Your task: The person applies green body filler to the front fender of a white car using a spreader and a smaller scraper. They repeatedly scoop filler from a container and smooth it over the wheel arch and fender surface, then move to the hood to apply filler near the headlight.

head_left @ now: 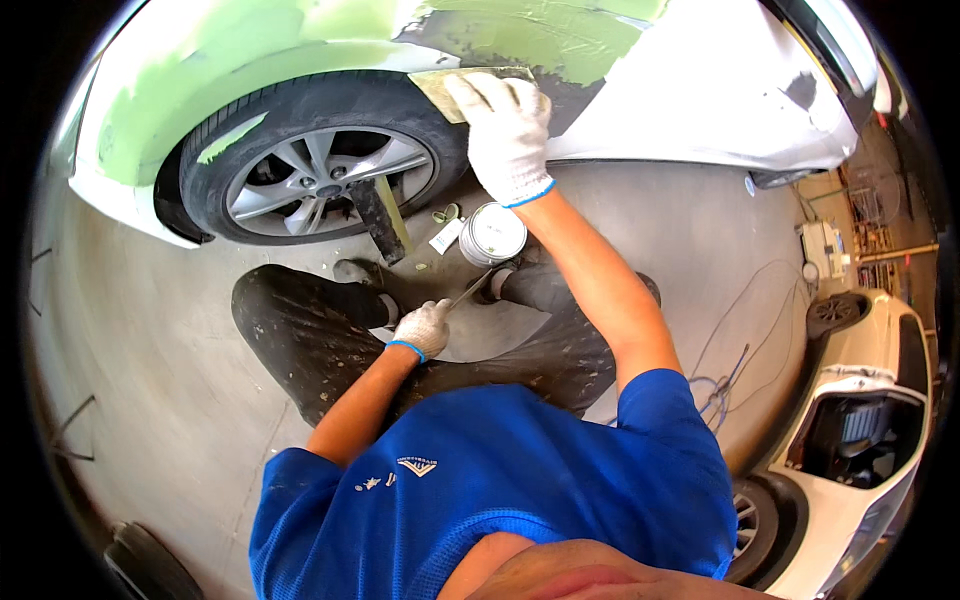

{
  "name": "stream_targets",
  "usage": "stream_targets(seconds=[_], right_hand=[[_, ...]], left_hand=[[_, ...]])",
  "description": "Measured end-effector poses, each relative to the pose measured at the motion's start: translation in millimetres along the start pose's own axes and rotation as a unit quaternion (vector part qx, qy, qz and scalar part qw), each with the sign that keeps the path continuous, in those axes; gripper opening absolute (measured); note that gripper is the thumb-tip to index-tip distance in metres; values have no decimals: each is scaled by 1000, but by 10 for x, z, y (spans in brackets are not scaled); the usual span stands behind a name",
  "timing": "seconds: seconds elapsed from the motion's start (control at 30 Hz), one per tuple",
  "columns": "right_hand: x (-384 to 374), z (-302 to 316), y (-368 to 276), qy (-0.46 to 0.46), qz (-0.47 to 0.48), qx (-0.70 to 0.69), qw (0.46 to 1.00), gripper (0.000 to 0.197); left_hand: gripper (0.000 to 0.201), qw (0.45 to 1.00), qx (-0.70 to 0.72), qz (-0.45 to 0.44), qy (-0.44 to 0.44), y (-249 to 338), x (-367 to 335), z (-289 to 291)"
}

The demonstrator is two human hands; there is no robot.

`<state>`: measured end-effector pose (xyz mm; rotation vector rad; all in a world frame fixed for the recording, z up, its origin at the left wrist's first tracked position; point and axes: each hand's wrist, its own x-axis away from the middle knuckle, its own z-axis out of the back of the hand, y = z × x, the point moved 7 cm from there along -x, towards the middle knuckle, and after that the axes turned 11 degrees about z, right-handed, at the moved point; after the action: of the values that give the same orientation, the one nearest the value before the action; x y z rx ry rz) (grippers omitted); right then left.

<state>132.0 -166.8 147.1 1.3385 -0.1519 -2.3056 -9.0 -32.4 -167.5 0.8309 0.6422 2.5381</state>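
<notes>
My right hand (508, 135), in a white knit glove, reaches up to the car panel (575, 50) just right of the wheel arch. Its fingers press a flat, yellowish spreader (440, 92) against the panel, which carries light green filler over white and dark grey patches. Low between my knees, my left hand (423, 328), gloved as well, is closed round a thin tool that looks like a putty knife (466, 291); its handle is hidden in the fist. Beyond that hand stands a round lidded can (495, 234), with a small white tube (446, 236) beside it.
The car's wheel (320, 180) has a green smear on its tyre. A dark flat board (378, 220) with a greenish edge leans at the wheel. A cable (722, 385) lies on the floor to the right, near another car (845, 430). A loose tyre (150, 562) is at lower left.
</notes>
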Motion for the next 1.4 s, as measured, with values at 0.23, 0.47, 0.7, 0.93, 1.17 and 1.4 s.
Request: stream_targets(seconds=[0.23,0.47,0.7,0.93,1.17,1.4], right_hand=[[359,320,1092,95,-100,32,990,60],[717,-241,944,67,-59,34,995,42],[417,282,1213,94,-35,76,992,36],[952,-330,833,41,-84,3,996,49],[853,209,1324,165,-170,33,971,51],[1246,-291,788,84,-166,-58,981,42]], left_hand=[[45,1000,-10,8,-3,36,2,42],[47,1000,-12,-7,10,-11,-91,-104],[49,999,-23,20,-26,-80,-33,-109],[49,999,-31,8,-23,-30,-190,-173],[50,997,-43,40,-57,-43,-104,-167],[51,996,-44,53,-56,-9,-119,-158]])
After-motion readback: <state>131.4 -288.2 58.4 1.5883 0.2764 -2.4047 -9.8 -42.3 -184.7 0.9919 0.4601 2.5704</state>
